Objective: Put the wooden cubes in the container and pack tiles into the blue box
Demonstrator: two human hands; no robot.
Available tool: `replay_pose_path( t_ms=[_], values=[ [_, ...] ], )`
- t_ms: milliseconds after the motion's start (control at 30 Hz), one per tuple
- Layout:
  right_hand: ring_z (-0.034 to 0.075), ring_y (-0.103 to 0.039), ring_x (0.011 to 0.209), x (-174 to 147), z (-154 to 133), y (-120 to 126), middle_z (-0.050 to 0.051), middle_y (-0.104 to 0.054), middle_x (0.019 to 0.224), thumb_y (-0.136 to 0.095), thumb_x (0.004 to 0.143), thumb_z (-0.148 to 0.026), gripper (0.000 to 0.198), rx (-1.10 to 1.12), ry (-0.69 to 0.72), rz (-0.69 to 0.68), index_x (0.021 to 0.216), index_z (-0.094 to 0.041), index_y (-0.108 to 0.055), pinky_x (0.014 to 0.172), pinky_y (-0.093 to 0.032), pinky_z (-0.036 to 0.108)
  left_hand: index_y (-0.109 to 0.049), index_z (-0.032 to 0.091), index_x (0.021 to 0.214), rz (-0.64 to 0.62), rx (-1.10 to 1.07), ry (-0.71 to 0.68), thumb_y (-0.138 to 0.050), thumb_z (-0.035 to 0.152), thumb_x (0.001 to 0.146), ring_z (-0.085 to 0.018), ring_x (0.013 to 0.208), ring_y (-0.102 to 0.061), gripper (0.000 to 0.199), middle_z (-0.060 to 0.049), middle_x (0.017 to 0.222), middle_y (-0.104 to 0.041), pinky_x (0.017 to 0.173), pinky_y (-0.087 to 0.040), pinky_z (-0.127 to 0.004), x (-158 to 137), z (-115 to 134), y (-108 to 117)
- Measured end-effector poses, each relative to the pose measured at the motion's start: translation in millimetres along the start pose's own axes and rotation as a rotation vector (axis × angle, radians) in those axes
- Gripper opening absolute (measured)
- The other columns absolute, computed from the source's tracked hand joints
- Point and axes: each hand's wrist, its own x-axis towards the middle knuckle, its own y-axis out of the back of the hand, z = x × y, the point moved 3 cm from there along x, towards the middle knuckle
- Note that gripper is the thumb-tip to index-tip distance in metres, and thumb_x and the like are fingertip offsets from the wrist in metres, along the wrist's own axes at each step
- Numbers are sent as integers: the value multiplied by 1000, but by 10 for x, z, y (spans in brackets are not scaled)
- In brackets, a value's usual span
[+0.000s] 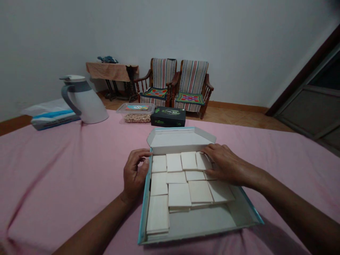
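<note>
An open box (253, 203) with a light blue edge lies in front of me, its white lid flap (183, 136) folded back on the far side. Rows of white square cards (179, 194) fill most of it; bare floor shows at the near right. My left hand (136, 173) holds the box's left wall near the far corner, fingertips over the rim. Inside the far right corner, my right hand (225, 164) has thumb and fingers closed about a white card (202, 161) that sits slightly tilted. The fingers partly hide that card and the ones beside it.
A pink cloth (87, 170) covers the table. Along its far side stand a grey-white jug (89, 102), a blue-and-white packet (55, 118), a clear tub of nuts (136, 117) and a black box (168, 117). Two wooden chairs (191, 83) are beyond.
</note>
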Motion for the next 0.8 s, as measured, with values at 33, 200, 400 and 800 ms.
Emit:
replay_pose_path(
  t_ms=[33, 200, 400, 800],
  values=[
    [28, -52, 99, -15, -1, 37, 13, -58, 106, -62, 75, -29, 40, 2, -9, 23, 113, -17, -57, 87, -39, 42, -62, 19, 92, -2, 0, 1, -49, 32, 87, -21, 94, -56, 19, -6, 97, -59, 81, -47, -33, -1, -1, 0],
    [27, -48, 105, -87, -203, 225, 14, -54, 113, -60, 77, -30, 43, 112, 59, 134, 117, -16, -54, 90, -40, 39, -62, 19, 91, 2, 5, -4, -50, 31, 87, -20, 94, -57, 18, -6, 96, -60, 81, -48, -34, -5, -8, 3],
    [25, -50, 99, -115, -857, 154, 11, -55, 107, -62, 76, -33, 40, 251, 262, -44, 112, -17, -55, 88, -41, 38, -63, 19, 92, 5, -15, -4, -50, 30, 87, -20, 93, -57, 17, -6, 97, -60, 79, -48, -33, -10, -4, -2],
    [26, -50, 93, 566, -1174, -27, 14, -59, 100, -61, 75, -31, 31, 7, 279, 59, 99, -11, -57, 81, -40, 37, -64, 19, 92, 18, -52, 34, -45, 29, 91, -20, 96, -56, 22, -5, 96, -60, 86, -45, -35, -29, -13, 9]
  ],
)
